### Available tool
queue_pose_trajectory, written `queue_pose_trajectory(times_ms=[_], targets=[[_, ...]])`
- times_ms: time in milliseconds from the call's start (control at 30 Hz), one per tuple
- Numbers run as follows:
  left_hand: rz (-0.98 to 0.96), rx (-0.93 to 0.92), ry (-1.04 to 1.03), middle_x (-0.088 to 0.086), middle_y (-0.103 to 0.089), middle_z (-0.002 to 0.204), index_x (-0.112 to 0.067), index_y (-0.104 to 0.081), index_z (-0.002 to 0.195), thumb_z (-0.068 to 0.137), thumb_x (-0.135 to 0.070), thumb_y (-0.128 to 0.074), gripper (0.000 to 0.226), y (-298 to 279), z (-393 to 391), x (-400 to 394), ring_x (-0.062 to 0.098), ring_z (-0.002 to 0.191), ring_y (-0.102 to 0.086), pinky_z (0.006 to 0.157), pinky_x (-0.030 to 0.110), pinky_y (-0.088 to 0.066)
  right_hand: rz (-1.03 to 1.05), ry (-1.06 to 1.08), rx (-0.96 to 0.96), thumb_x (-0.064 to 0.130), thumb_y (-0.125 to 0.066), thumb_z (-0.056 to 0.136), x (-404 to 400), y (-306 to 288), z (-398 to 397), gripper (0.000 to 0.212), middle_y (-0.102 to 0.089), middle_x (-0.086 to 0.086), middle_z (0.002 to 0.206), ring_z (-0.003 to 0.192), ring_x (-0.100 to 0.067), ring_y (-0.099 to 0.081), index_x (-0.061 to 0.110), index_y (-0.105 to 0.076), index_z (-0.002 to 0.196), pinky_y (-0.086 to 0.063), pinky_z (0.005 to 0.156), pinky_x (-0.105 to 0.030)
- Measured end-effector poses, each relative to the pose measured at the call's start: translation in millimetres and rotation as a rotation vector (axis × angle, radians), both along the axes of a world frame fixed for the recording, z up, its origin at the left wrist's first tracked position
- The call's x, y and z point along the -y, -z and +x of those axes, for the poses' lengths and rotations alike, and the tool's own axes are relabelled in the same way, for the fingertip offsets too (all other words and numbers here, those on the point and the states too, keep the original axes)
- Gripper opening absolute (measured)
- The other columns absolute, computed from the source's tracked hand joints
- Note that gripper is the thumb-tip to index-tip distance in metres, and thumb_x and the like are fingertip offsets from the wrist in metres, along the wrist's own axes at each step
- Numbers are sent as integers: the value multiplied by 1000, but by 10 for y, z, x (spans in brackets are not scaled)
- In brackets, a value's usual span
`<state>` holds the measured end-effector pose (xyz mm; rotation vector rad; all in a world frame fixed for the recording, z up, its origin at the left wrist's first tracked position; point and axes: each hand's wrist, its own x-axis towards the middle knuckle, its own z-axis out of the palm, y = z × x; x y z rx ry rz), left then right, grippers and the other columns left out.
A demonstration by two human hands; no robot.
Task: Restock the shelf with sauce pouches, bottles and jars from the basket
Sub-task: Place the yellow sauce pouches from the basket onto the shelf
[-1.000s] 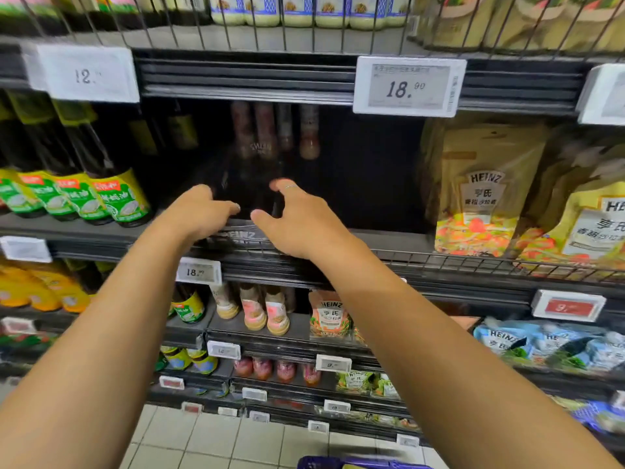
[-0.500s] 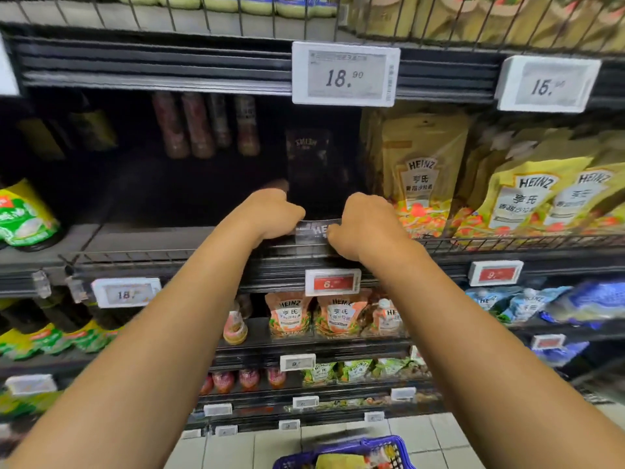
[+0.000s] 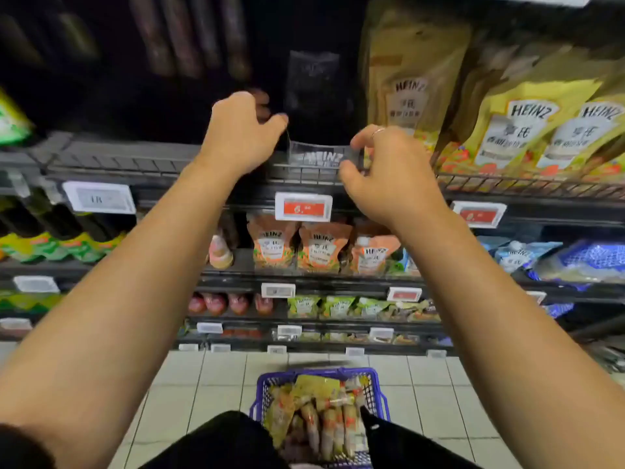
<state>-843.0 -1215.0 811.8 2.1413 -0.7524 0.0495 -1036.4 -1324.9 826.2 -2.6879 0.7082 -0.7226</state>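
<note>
- Two hands are at the dark pouch (image 3: pixel 318 96), which stands on the shelf (image 3: pixel 162 160) edge.
- Left hand (image 3: pixel 241 130): fingers curled, thumb touching the pouch's left side.
- Right hand (image 3: pixel 389 170): fingers pinch its lower right corner.
- Basket (image 3: pixel 319 411) below holds more pouches.

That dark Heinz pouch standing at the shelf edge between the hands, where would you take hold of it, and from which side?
Probably by its two side edges near the bottom, coming from the front. The dark Heinz pouch stands upright, broad face forward, behind the shelf's wire rail, so the front is open. The left hand and right hand already flank its base.
</note>
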Motion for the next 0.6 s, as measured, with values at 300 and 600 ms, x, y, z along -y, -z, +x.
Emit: queue_pose_trajectory(times_ms=[300, 600], targets=[[-348, 147, -82, -8, -62, 92, -26, -57, 100, 87, 0, -55, 28, 1509, -1367, -906, 11, 85, -62, 79, 32, -52, 458, -295, -63, 22, -59, 84, 149, 1826, -1136, 22, -64, -7, 100, 88, -23, -61, 13, -63, 104, -53, 76, -43], [303, -769, -274, 4, -67, 92, -8, -65, 97, 88, 6, -64, 17, 4080, -2947, -1429, 20, 80, -62, 66, 4, -45, 773, -62, -818, 22, -66, 91, 91, 4130, -2361, 18, -71, -11, 108, 105, -31, -65, 12, -71, 105, -47, 89, -33]])
